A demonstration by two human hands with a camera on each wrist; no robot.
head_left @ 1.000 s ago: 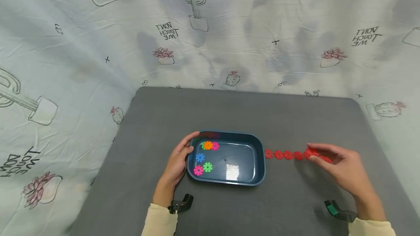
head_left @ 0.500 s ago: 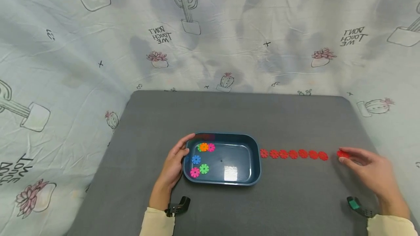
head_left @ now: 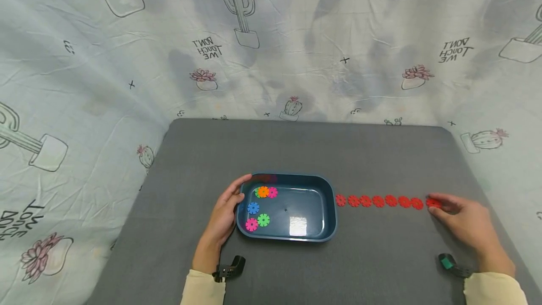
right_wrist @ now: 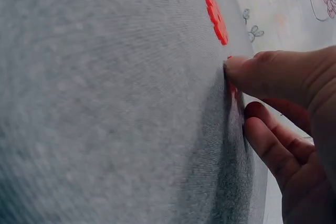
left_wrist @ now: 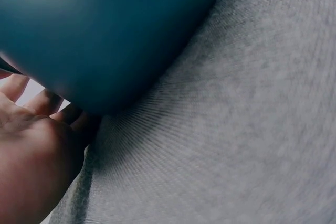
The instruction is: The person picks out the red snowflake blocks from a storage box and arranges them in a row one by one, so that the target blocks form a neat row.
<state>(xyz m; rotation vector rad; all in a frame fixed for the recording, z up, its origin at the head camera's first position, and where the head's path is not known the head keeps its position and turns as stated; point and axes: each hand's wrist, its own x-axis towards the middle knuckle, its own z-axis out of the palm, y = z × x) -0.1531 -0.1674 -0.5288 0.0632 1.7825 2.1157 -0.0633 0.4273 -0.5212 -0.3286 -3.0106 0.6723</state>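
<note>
My right hand (head_left: pixel 467 222) pinches a red interlocking disc (head_left: pixel 434 203) between thumb and fingers at the right end of a row. The right wrist view shows the thumb (right_wrist: pixel 252 74) low over the cloth, mostly hiding that disc. Several matching red discs (head_left: pixel 378 201) lie in a line from the tray's right side, with a small gap before the pinched one. My left hand (head_left: pixel 222 215) grips the left end of a dark blue tray (head_left: pixel 311 237), its thumb at the rim. In the left wrist view the fingers (left_wrist: pixel 44 103) lie against the tray's outer wall (left_wrist: pixel 100 35).
Inside the tray, toward its left, are an orange disc (head_left: pixel 263 192), a blue disc (head_left: pixel 253 208), a green disc (head_left: pixel 264 220) and pink discs (head_left: pixel 251 224). A grey cloth (head_left: pixel 305 147) covers the table. A printed curtain (head_left: pixel 292 69) hangs behind and at the sides.
My right hand let go of a red disc at the row's end and moved off right with another, then came back left and down to the row. My left hand stays on the tray.
</note>
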